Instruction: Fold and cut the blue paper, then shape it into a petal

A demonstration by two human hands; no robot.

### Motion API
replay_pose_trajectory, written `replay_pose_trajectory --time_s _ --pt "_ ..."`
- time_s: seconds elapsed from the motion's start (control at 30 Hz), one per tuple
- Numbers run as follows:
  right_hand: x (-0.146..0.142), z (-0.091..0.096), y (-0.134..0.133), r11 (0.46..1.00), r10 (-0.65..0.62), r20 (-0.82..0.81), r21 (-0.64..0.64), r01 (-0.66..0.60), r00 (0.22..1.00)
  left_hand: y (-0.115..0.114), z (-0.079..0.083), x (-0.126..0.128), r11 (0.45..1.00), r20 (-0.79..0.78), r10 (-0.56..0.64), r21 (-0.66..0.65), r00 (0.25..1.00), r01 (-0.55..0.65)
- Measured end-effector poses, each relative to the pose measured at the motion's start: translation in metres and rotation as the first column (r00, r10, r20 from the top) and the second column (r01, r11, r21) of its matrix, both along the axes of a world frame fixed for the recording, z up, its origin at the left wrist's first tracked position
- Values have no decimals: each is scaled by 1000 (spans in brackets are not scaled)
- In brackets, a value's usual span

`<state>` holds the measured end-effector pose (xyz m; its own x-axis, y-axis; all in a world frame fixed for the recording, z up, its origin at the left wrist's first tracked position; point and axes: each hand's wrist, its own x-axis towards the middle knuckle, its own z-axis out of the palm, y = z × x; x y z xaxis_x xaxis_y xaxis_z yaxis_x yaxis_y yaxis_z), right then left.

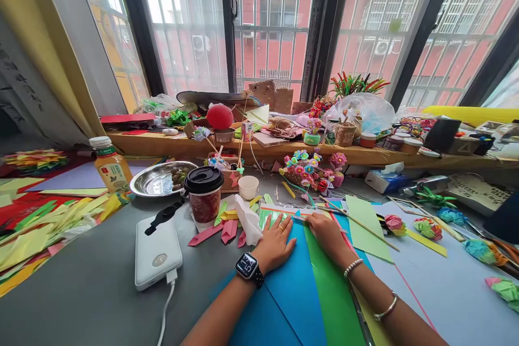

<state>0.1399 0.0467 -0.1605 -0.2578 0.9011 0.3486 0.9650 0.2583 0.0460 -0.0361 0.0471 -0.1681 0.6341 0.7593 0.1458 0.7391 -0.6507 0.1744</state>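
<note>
My left hand (275, 243) lies flat with spread fingers on a blue paper sheet (295, 286) in front of me; a smartwatch is on that wrist. My right hand (326, 232) rests on a green paper sheet (334, 297) beside the blue one, fingers curled and pressing down at the papers' far edge near a thin stick (357, 223). Whether the right fingers pinch anything I cannot make out. Both sheets lie stacked on the grey table (93, 286).
A white power bank (157, 253) with cable lies left of my hands, a lidded coffee cup (204, 194) and crumpled tissue (248, 221) behind it. A metal bowl (160, 179), juice bottle (110, 165), paper flowers (310, 168), folded paper pieces and coloured sheets crowd the table and window ledge.
</note>
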Motion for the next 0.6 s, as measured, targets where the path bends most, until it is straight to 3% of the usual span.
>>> replay_pose_trajectory --time_s 0.27,0.43,0.6 --pt "14 -4 -43 985 173 27 20 -174 985 -1 4 0 1000 -17 17 -4 1000 -17" --pt "13 -11 -74 888 409 -15 237 -394 913 -2 6 1 1000 -21 23 -9 999 -24" --pt "7 -9 -115 805 493 -19 390 -448 870 -3 6 2 1000 -23 23 -20 999 -24"
